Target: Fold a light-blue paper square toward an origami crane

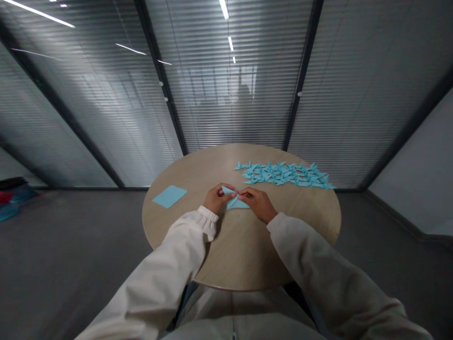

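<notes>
Between my hands, over the middle of the round table, is a partly folded sheet of light blue paper (pixel 231 203). My left hand (pixel 218 198) pinches its left side, thumb and fingers closed on the paper. From the right, my right hand (pixel 257 200) grips the same sheet, its fingertips meeting the left thumb near a fold. Some of the paper's edges are hidden behind the fingers. Several folded blue paper cranes (pixel 283 173) lie in close rows beyond my right hand.
The round wooden table (pixel 244 264) has its near edge by my body. Flat blue paper (pixel 170 196) lies at its left side. A glass wall with blinds (pixel 237 104) stands behind the table. Red and blue items (pixel 14 196) rest on the floor far left.
</notes>
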{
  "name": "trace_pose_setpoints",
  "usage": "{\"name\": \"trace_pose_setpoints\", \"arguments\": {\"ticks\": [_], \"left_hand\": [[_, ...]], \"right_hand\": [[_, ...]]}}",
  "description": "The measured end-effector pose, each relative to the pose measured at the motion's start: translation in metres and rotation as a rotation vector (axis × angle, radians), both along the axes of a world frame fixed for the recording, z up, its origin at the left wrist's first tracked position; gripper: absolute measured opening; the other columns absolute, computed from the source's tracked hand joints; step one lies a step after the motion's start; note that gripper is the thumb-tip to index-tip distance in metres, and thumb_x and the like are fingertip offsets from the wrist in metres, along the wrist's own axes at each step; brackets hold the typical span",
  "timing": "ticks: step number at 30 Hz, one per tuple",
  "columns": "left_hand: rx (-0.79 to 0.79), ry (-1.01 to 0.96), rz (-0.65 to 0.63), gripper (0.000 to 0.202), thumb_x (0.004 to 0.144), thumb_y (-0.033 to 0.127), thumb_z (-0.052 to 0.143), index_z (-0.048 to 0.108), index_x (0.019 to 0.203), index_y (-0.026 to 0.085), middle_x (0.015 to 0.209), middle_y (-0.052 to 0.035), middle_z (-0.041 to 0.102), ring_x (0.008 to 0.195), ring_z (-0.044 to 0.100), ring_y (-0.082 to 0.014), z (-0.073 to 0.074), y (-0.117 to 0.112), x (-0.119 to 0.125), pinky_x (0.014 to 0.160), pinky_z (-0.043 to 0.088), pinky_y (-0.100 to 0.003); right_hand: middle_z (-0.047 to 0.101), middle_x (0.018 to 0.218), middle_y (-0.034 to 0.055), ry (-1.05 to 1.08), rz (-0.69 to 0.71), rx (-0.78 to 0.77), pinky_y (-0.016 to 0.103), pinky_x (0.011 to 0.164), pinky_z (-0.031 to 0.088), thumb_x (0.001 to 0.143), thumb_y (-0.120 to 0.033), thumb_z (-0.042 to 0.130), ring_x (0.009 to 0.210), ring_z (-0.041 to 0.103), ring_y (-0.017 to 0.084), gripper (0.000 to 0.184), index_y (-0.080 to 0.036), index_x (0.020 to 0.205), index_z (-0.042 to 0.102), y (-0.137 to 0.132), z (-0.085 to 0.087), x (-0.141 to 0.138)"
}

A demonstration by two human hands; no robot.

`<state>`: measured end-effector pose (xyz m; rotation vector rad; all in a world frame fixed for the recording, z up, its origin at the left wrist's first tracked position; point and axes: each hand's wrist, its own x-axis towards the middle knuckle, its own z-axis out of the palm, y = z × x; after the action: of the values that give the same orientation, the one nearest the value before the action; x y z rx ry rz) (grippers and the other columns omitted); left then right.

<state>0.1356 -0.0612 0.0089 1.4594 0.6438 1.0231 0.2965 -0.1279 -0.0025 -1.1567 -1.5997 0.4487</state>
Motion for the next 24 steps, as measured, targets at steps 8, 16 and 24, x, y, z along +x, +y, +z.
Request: {"name": "trace_pose_setpoints", "arguments": {"ticks": [8, 16, 24], "left_hand": [[-0.048, -0.059, 0.028, 0.037, 0.052, 0.032, 0.079, 0.061, 0.077, 0.013, 0.072, -0.0036, 0.069, 0.067, 0.063, -0.0151, 0.0080, -0.0063, 0.0016, 0.070, 0.049, -0.030], [-0.068, -0.023, -0.009, 0.037, 0.051, 0.034, 0.079, 0.063, 0.076, 0.012, 0.069, -0.0046, 0.069, 0.064, 0.063, -0.0149, 0.0072, -0.0085, 0.0017, 0.067, 0.048, -0.028], [-0.030, -0.042, 0.055, 0.034, 0.055, 0.038, 0.076, 0.065, 0.073, 0.012, 0.072, -0.0072, 0.070, 0.064, 0.063, -0.0154, 0.0092, -0.0075, 0.0013, 0.066, 0.048, -0.028]], "right_hand": [[0.065, 0.074, 0.0018, -0.041, -0.018, 0.003, 0.025, 0.068, 0.046, 0.077, -0.031, 0.057, 0.069, 0.060, 0.013, 0.016, -0.018, 0.080, 0.065, -0.0007, 0.0016, 0.0006], [0.067, 0.078, 0.0023, -0.041, -0.006, -0.025, 0.026, 0.070, 0.046, 0.077, -0.033, 0.057, 0.072, 0.061, 0.013, 0.017, -0.018, 0.080, 0.065, -0.0032, 0.0046, -0.0011], [0.066, 0.075, 0.0020, -0.080, -0.004, -0.029, 0.025, 0.068, 0.045, 0.078, -0.032, 0.057, 0.070, 0.061, 0.013, 0.017, -0.017, 0.078, 0.065, -0.0039, 0.0055, -0.0007]]}}
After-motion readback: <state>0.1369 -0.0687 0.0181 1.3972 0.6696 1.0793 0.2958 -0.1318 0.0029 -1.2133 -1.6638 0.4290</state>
